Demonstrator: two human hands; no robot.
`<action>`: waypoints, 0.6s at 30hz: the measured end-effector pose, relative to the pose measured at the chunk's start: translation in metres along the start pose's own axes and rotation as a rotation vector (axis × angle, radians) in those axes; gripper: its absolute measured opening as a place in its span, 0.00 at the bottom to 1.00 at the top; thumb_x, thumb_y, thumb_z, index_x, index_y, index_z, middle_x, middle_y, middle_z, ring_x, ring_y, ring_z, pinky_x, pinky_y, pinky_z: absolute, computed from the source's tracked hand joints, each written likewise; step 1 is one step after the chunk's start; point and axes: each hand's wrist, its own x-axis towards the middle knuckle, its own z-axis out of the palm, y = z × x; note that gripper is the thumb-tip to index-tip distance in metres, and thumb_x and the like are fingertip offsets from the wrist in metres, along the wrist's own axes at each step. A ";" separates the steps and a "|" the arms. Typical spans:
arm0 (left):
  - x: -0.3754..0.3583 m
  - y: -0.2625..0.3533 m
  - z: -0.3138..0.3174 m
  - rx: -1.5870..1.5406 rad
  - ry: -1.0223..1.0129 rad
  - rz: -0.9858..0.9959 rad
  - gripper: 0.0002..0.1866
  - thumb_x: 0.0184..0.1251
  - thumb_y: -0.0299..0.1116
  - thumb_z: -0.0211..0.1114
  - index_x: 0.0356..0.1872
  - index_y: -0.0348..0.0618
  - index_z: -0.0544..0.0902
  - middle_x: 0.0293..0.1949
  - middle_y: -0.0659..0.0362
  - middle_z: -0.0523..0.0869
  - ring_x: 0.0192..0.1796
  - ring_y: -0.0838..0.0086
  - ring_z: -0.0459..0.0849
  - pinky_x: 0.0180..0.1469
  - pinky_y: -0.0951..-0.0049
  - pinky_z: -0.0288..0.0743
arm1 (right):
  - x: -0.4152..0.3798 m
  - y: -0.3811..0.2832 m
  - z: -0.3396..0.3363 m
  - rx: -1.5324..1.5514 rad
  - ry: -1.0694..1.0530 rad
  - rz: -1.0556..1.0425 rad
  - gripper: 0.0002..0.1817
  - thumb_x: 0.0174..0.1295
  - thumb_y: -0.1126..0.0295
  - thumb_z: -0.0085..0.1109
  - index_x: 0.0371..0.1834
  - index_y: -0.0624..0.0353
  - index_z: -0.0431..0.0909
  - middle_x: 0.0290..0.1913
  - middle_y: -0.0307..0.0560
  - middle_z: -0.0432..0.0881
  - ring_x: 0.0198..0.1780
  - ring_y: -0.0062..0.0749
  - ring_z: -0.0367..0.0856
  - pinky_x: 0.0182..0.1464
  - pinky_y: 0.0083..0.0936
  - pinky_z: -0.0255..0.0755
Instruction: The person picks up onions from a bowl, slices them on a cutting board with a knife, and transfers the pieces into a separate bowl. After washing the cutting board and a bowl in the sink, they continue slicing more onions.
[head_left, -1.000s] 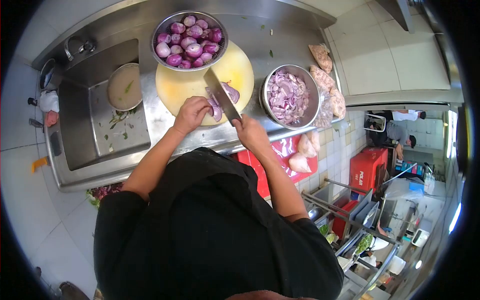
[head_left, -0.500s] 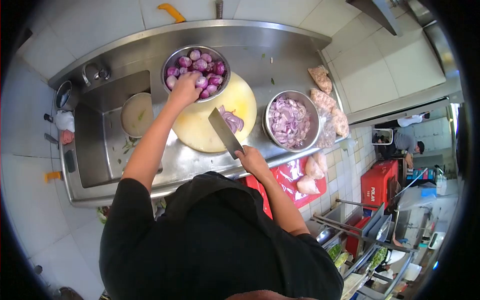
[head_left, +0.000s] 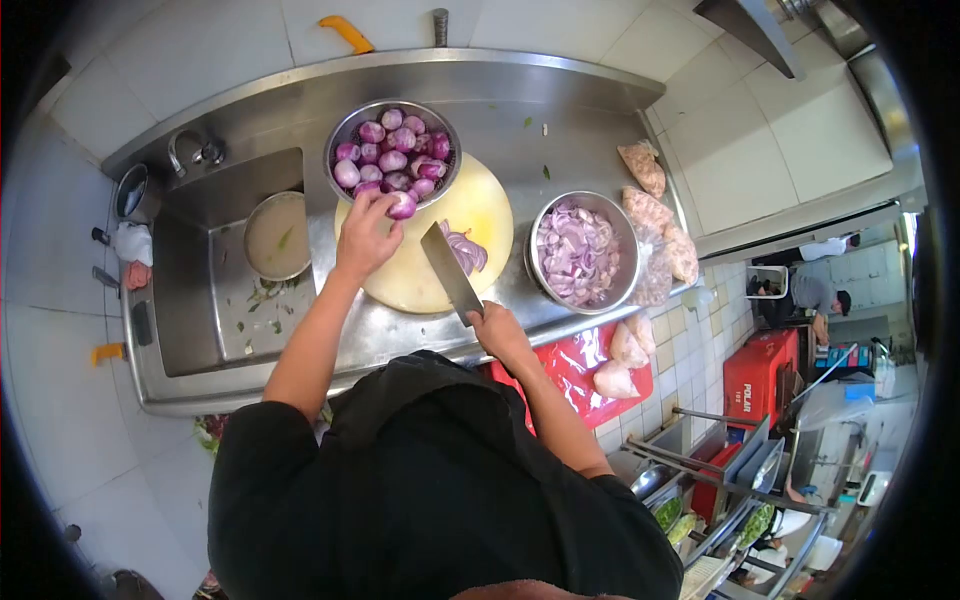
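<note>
My left hand (head_left: 368, 237) grips a peeled red onion (head_left: 401, 206) in its fingertips, at the near rim of a metal colander (head_left: 335, 135). Several whole red onions (head_left: 393, 161) fill that colander, which partly overlaps the round cutting board (head_left: 400, 285). In my right hand (head_left: 499, 333) is the handle of a cleaver (head_left: 449, 272), its broad blade reaching over the board. Sliced onion (head_left: 464, 250) lies on the board just beyond the blade. To the right stands a metal bowl (head_left: 628, 283) of cut onion (head_left: 578, 252).
At left, the sink (head_left: 180, 340) holds a pot of cloudy water (head_left: 276, 240) and leafy scraps. Bags of pale food (head_left: 642, 168) line the counter's right end. Below the counter edge sits a red tray (head_left: 570, 370) with plastic bags. Another person (head_left: 815, 295) is far right.
My left hand has come out of the colander toward me, bringing one onion over the board. My right hand keeps hold of the cleaver, barely moved.
</note>
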 end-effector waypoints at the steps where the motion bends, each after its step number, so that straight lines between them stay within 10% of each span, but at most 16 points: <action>1: -0.016 0.006 0.001 -0.017 -0.009 0.000 0.22 0.52 0.24 0.74 0.52 0.39 0.86 0.50 0.49 0.83 0.50 0.51 0.85 0.54 0.59 0.82 | 0.000 0.002 0.000 0.008 -0.009 0.004 0.22 0.75 0.55 0.55 0.49 0.67 0.83 0.46 0.74 0.86 0.53 0.70 0.85 0.58 0.58 0.76; 18: -0.091 0.017 0.011 -0.016 -0.380 -0.034 0.17 0.54 0.28 0.71 0.47 0.38 0.82 0.47 0.50 0.82 0.50 0.52 0.82 0.54 0.55 0.74 | -0.044 -0.040 -0.006 -0.126 0.091 -0.145 0.18 0.78 0.57 0.55 0.45 0.65 0.79 0.31 0.70 0.86 0.37 0.72 0.86 0.44 0.62 0.78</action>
